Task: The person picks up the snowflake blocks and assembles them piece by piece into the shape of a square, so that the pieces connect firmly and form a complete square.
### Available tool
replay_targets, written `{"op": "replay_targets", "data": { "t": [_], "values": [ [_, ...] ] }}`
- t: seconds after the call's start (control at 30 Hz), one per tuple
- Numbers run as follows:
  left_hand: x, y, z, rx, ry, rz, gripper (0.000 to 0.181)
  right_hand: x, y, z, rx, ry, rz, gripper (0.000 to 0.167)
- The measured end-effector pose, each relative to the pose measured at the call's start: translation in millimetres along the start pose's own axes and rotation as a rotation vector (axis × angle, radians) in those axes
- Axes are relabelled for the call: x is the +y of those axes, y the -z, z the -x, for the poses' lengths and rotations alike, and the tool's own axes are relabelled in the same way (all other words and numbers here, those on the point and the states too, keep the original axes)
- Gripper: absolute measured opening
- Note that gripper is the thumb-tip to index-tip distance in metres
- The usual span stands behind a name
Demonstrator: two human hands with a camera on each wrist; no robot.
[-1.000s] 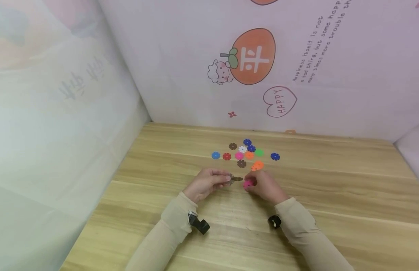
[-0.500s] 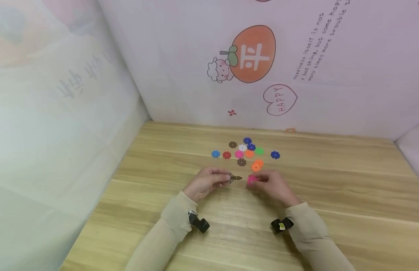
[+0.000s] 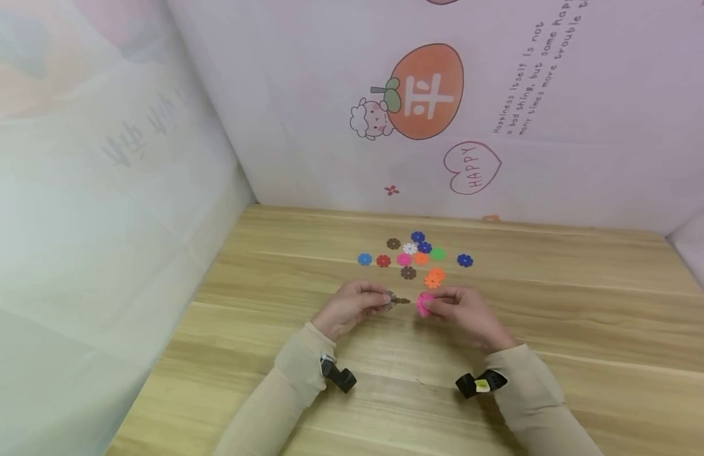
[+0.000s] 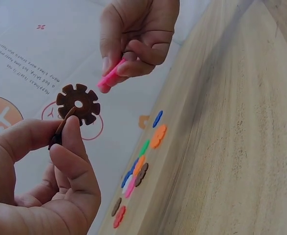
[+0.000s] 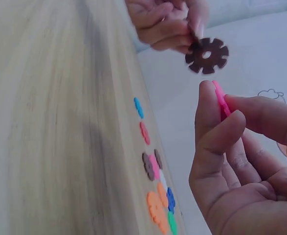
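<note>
My left hand pinches a pair of brown slotted flower discs between thumb and fingers. In the left wrist view one brown disc faces the camera, slotted crosswise into a second that shows edge-on and is partly hidden by the fingers. A pink slotted disc is between the thumb and fingertips of my right hand. The right wrist view shows this pink disc nearly edge-on, just short of the brown disc. A small gap separates pink from brown. Both hands are low over the wooden table.
Behind the hands, loose discs lie on the wooden table: a light blue disc, a red disc, a green disc, overlapping orange discs, a dark blue disc and several others. A printed cloth wall borders the table.
My right hand has drawn slightly right and turned, so the pink disc, earlier partly covered by the fingers, shows more fully. The left hand and brown discs have barely moved.
</note>
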State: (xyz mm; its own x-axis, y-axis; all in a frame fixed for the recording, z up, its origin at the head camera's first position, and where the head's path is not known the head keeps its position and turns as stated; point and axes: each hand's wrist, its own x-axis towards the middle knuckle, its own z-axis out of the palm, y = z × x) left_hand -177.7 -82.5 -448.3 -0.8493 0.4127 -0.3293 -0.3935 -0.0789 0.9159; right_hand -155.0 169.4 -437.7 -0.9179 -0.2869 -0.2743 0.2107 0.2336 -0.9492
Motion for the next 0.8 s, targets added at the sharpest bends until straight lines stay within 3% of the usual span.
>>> {"op": "replay_targets", "data": {
  "t": [0.33,0.8],
  "values": [
    [0.6,-1.7,3.9,-0.004,0.011,-0.009,0.017,-4.1,-7.0,1.6,-0.024,-0.02,-0.048,0.036],
    [1.3,-3.8,4.1,-0.022,0.002,-0.035,0.013,-7.9,-9.1,0.1,-0.047,-0.03,0.008,0.029]
  ]
}}
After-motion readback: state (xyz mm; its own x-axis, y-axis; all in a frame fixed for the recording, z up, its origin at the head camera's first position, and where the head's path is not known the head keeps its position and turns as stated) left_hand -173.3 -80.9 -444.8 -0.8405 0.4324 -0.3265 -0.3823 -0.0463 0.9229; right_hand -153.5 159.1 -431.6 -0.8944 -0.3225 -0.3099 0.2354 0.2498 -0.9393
